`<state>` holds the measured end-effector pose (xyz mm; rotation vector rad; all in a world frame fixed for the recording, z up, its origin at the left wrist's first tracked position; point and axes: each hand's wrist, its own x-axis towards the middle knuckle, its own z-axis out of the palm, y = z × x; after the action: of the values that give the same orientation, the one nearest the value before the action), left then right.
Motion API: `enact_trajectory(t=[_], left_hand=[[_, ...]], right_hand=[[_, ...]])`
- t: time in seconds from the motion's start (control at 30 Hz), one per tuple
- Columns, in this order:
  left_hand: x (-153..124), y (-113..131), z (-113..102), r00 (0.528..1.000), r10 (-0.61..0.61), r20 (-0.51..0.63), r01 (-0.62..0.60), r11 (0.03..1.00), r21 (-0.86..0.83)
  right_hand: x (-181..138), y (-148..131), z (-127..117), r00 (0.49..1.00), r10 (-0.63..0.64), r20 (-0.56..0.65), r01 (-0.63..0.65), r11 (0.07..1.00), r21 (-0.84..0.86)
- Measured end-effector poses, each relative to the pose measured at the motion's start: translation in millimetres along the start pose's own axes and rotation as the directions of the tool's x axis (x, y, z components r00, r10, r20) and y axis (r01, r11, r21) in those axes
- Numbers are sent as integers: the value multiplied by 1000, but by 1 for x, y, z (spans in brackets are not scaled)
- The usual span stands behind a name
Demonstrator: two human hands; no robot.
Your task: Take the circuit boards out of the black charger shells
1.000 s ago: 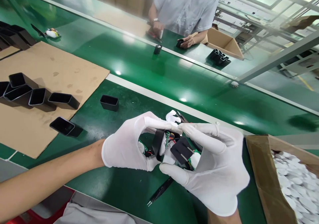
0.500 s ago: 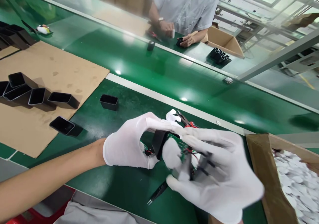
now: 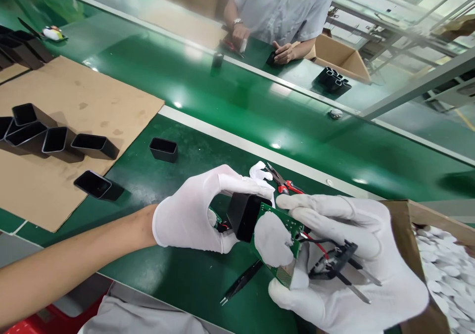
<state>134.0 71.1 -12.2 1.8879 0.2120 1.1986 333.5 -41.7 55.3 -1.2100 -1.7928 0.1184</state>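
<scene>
My left hand (image 3: 196, 208), in a white glove, is closed round a black rectangular case (image 3: 241, 215) whose mouth faces right. Gloved as well, my right hand (image 3: 356, 255) grips a green circuit board (image 3: 293, 220) by its edges. A round white pad (image 3: 272, 239) covers much of the board's face. Red and black wires run from it to a black plug piece (image 3: 339, 260) with two metal prongs, lying across my right palm. The board's left edge is at the case mouth; whether it touches is unclear. Part of another green board (image 3: 213, 218) shows behind the left fingers.
Black tweezers (image 3: 241, 282) and red-handled pliers (image 3: 282, 178) lie near my hands, with a white piece (image 3: 261, 171). Black cases stand on cardboard (image 3: 129, 91) at left. A box (image 3: 403, 225) of white pads is at right. A co-worker (image 3: 276, 12) sits opposite.
My right hand has moved right with the circuit board, away from the case. More of the case mouth and the plug piece now show. My left hand stays nearly still.
</scene>
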Motion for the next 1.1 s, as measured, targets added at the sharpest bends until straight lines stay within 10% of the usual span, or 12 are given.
enact_trajectory(t=[1.1], left_hand=[[-2, -2, 1, 999, 47, 21, -46, 998, -45]], right_hand=[[-1, 4, 6, 996, -8, 89, 15, 997, -79]])
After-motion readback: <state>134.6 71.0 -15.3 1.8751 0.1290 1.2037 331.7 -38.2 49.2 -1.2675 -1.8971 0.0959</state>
